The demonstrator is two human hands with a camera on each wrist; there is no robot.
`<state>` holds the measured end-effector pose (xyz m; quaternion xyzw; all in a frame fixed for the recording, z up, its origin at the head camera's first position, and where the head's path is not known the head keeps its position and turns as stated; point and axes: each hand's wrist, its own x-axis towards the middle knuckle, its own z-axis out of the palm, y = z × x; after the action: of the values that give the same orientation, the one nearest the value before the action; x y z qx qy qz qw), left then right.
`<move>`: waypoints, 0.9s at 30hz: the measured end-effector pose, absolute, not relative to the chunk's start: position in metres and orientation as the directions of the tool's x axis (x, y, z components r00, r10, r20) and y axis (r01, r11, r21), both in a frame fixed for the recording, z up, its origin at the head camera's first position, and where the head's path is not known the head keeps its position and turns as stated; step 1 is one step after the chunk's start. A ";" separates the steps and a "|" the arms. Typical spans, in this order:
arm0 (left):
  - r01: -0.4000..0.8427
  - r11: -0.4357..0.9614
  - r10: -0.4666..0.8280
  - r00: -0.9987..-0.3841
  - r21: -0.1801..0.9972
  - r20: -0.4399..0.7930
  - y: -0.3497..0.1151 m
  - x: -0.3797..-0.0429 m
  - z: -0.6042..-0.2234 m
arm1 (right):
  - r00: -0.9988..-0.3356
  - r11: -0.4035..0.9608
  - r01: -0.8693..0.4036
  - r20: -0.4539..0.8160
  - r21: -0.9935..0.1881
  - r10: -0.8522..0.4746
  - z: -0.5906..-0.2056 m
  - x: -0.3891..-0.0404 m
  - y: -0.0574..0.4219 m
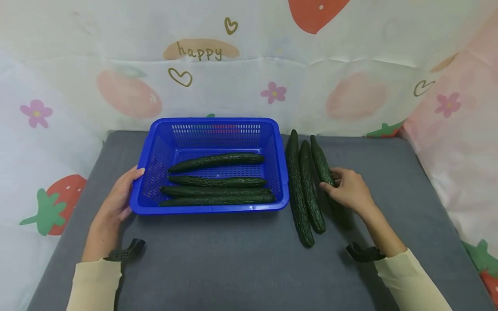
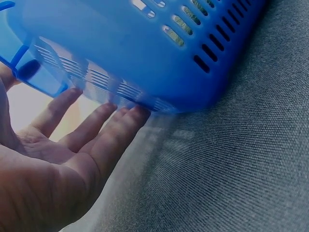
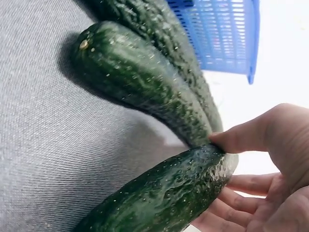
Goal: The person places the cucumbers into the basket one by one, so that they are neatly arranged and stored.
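A blue plastic basket [image 1: 210, 209] with slotted walls holds several cucumbers lying lengthwise [image 1: 218, 161]. My left hand [image 1: 116, 196] holds its left side, thumb on the rim; in the left wrist view the fingertips [image 2: 140, 112] meet the outer wall. Right of the basket, two cucumbers [image 1: 298, 190] lie side by side on the cloth. My right hand [image 1: 350, 190] pinches a third cucumber [image 1: 321, 160] between thumb and fingers. In the right wrist view this held cucumber [image 3: 159, 193] slants below its neighbour [image 3: 130, 72], its near end towards the lower left.
Grey cloth [image 1: 218, 263] covers the table under everything. A white printed curtain [image 1: 303, 73] hangs behind the table and along both sides. Each wrist wears a black band mount, left [image 1: 126, 252] and right [image 1: 363, 253].
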<state>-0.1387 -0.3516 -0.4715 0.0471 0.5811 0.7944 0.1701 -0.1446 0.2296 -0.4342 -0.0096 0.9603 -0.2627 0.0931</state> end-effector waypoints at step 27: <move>-0.234 -0.209 0.275 -0.946 0.949 -0.173 -0.352 -0.136 -0.473 | -0.980 0.814 -0.168 0.008 -0.556 -0.197 -0.379 -0.148 0.196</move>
<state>-0.1361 -0.3520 -0.4731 0.0168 0.6073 0.7772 0.1640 -0.1482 0.1957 -0.3789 -0.0958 0.9521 -0.2894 0.0247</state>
